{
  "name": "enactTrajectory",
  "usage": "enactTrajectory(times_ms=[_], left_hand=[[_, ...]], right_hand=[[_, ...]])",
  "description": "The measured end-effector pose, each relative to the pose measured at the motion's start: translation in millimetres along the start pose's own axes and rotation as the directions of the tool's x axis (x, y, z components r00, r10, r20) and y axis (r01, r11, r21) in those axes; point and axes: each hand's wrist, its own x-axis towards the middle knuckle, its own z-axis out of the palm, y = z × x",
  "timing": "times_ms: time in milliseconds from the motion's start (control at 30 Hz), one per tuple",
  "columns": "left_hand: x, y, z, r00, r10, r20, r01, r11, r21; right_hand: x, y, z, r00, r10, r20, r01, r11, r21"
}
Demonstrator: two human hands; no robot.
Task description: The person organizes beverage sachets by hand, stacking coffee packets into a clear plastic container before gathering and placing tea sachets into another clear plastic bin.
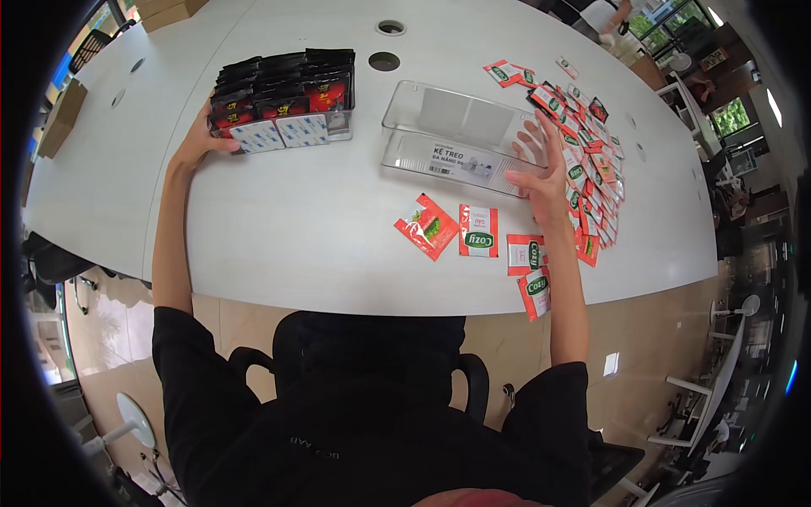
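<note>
My left hand (200, 145) is closed round the left end of a clear plastic bin (340, 125), thumb at the front. Black and red sachets (287, 78) stand in rows inside that bin, and two blue-and-white patterned patches show on its front wall. On the right, my right hand (547, 173) grips the right end of a second clear bin (405, 150), its thumb on the front wall and fingers behind. A printed label marks this bin, and no sachets show in it. Nearer me lie red-and-white Cozy tea sachets (479, 231), some partly behind my right forearm.
A heap of Cozy tea sachets (596, 173) spreads over the white table (338, 228) beyond my right hand. Round cable holes (384, 62) pierce the tabletop. Cardboard boxes (64, 118) sit at the left edge. A chair (291, 346) is at the table's near edge.
</note>
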Motion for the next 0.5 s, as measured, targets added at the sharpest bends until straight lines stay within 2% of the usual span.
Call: enactTrajectory(times_ms=[167, 433, 500], left_hand=[[-1, -11, 3, 1.000, -0.012, 0.024, 0.012, 1.000, -0.027], [6, -35, -15, 0.999, -0.035, 0.019, 0.035, 0.999, -0.005], [7, -39, -18, 0.999, -0.027, 0.023, 0.027, 1.000, 0.012]], right_hand=[[10, 22, -12, 0.998, -0.003, 0.069, 0.005, 1.000, -0.024], [15, 25, -20, 0.980, 0.050, 0.194, -0.011, 0.980, -0.198], [18, 23, -23, 0.971, 0.076, 0.226, 0.007, 0.938, -0.346]])
